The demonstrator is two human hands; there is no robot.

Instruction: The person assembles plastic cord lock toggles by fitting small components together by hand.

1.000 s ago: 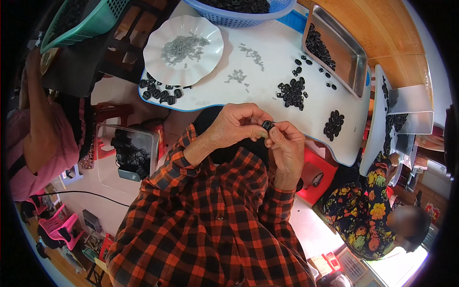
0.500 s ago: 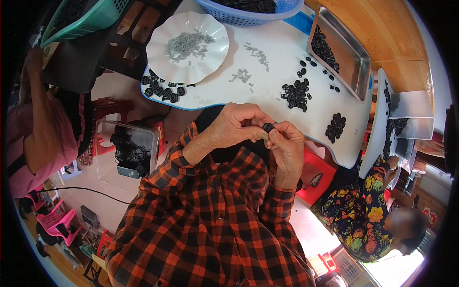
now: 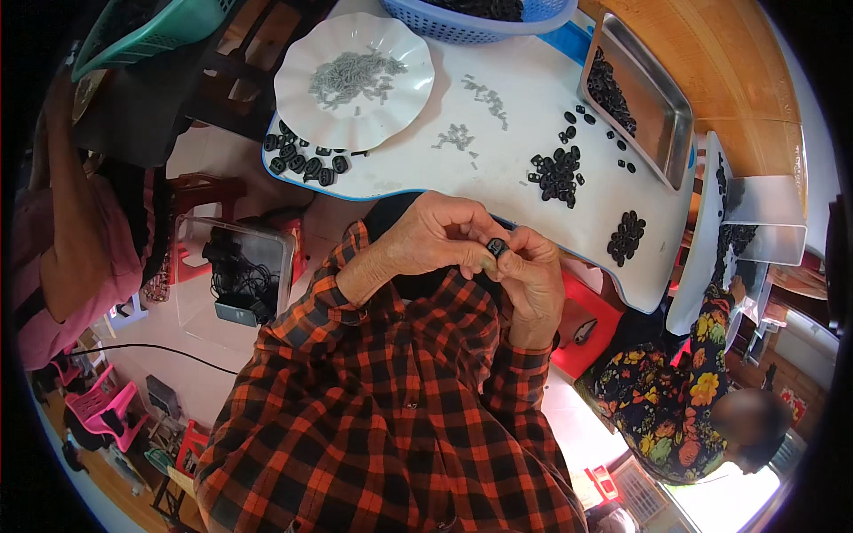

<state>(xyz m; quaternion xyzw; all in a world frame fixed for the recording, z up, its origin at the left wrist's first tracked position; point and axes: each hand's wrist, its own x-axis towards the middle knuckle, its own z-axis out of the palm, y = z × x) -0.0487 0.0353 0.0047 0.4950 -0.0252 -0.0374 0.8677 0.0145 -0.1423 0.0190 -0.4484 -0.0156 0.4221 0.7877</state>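
Just in front of my chest, at the table's near edge, both hands meet on one small black plastic part with an oval face. My left hand pinches it from the left with thumb and fingers. From the right, the thumb and fingers of my right hand grip it too. A scalloped white plate beyond my left hand bears a heap of small grey springs. Blockier black pieces lie by its near rim. Loose black parts are piled beyond my right hand, with another cluster farther right.
Loose springs lie mid-table. A blue basket and a metal tray, both with black parts, stand at the back. At right, a person in a floral top works; another person's arm shows at left.
The black part has tipped slightly, its face now turned more upward between my fingertips. The view has shifted a little, and the person at right has moved an arm.
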